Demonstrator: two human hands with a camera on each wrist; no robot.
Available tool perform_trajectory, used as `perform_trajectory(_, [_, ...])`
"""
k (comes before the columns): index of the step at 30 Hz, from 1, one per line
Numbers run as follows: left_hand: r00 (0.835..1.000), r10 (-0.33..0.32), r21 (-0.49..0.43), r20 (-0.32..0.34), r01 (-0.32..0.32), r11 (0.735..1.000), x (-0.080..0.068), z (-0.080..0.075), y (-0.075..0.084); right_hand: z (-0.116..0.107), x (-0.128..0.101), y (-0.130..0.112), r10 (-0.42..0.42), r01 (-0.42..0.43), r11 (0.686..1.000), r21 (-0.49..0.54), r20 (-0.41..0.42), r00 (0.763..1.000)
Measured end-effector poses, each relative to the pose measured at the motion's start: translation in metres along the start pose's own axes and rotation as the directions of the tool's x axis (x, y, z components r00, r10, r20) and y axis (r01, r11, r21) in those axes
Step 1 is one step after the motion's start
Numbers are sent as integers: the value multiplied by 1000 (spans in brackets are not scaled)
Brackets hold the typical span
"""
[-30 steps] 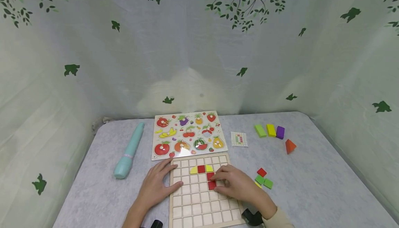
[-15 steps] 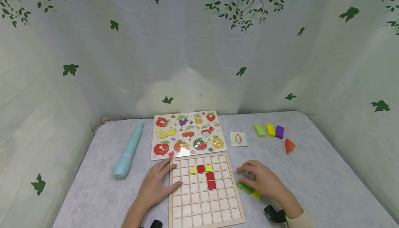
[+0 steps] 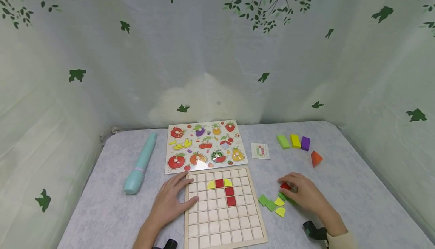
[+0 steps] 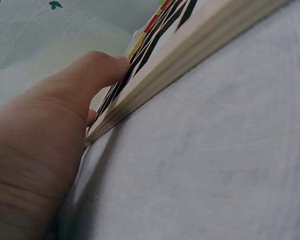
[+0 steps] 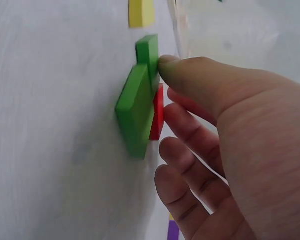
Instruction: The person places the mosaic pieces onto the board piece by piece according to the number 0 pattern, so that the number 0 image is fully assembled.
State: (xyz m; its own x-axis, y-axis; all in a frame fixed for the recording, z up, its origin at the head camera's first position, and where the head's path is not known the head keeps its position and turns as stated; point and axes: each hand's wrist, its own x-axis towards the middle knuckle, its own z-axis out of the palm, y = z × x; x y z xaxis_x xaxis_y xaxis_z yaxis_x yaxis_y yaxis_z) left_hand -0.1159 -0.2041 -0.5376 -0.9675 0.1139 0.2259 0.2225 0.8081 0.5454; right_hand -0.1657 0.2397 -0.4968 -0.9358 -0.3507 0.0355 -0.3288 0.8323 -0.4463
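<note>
A wooden grid board (image 3: 213,216) lies flat at the near middle, with red tiles (image 3: 229,191) and yellow rounded-corner tiles (image 3: 211,184) in its squares. My left hand (image 3: 171,200) rests on its left edge, fingers spread toward the far corner. In the left wrist view the thumb (image 4: 107,67) lies over the rim. On the right, my right hand (image 3: 304,193) is low over the table, thumb and fingers about a loose red tile (image 3: 284,186). The right wrist view has that red tile (image 5: 158,112) behind green tiles (image 5: 135,107); a firm pinch is not visible.
Loose green (image 3: 263,200) and yellow tiles (image 3: 280,212) lie right of the board. A fruit puzzle (image 3: 206,147) stands behind it, with a small pattern card (image 3: 260,151) alongside. Farther right are a green (image 3: 283,141), yellow and purple block and an orange triangular block (image 3: 316,158). A teal umbrella-like tube (image 3: 140,166) lies left.
My right hand has left the red tile in the board and moved right, past the green tiles, to the loose red tile. The left hand stays at the board's edge.
</note>
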Motion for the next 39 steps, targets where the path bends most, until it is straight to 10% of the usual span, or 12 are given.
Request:
perform_trajectory(19, [1000,9,-5,-14,-9,1000,0,-2,1,-5,-2,14,121,-121,989,-81,-6,993])
perform_trajectory(39, [1000,9,-9,-10,-9,1000,-1,-1,1,6,20,-41,-165,162,982,100,22,986])
